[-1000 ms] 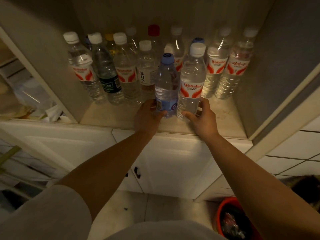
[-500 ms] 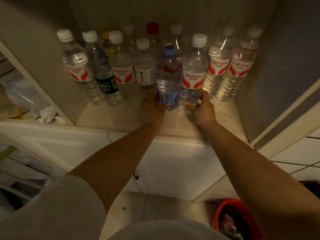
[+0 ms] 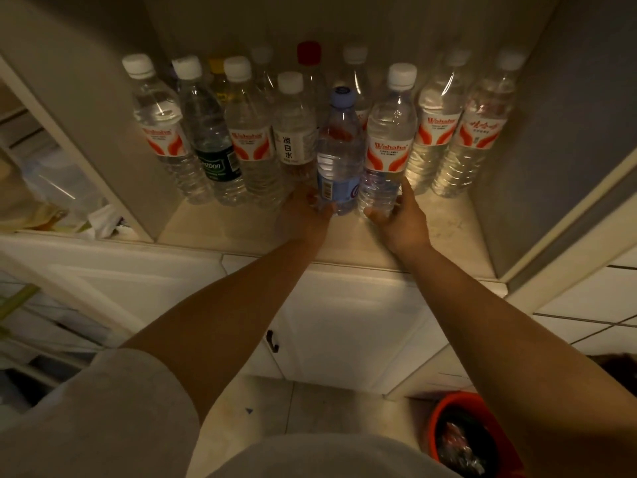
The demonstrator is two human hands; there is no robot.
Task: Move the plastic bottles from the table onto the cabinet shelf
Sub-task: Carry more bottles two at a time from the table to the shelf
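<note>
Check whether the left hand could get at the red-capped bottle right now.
Probably not directly. The red-capped bottle stands in the back row, behind the white-capped front bottles, and the left hand is holding the blue-capped bottle. It would need to let go and reach over the caps.

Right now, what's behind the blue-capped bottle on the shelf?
Behind the blue-capped bottle stands a white-capped bottle, and to its left a red-capped bottle. Only their caps and shoulders show; their lower parts are covered.

Pale cabinet shelf (image 3: pixel 444 225): upright plastic bottles (image 3: pixel 251 143) in two rows, back row dim, perhaps six.
</note>
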